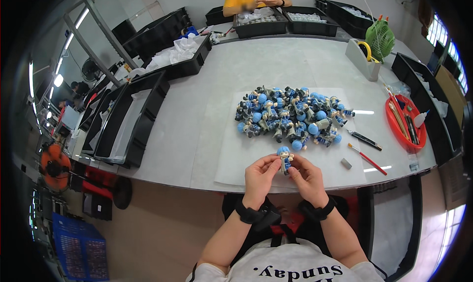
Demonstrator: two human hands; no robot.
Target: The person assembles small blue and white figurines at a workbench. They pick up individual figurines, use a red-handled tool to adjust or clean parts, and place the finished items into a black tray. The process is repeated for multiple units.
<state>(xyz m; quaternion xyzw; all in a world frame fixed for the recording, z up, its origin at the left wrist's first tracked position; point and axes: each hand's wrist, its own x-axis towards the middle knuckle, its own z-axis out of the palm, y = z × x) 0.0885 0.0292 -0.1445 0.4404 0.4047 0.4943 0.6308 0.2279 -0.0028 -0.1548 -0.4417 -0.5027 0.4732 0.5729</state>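
Note:
Between my two hands, near the table's front edge, a small blue-haired figurine (285,159) is held upright. My left hand (262,177) pinches it from the left, thumb against its side. From the right, the thumb and fingers of my right hand (308,179) close on its lower part. Just beyond my hands lies a pile of similar figurines (290,112) with blue hair and dark blue and grey clothes, heaped on a white sheet (229,159). Their finer details are too small to make out.
Right of the pile lie a black-handled craft knife (365,140), a red-handled brush (368,160) and a grey block (346,163). Beyond them sits a red tool basket (389,118). Black trays (165,85) line the left side. Across the table, a person in yellow (246,1) works by more trays (261,30).

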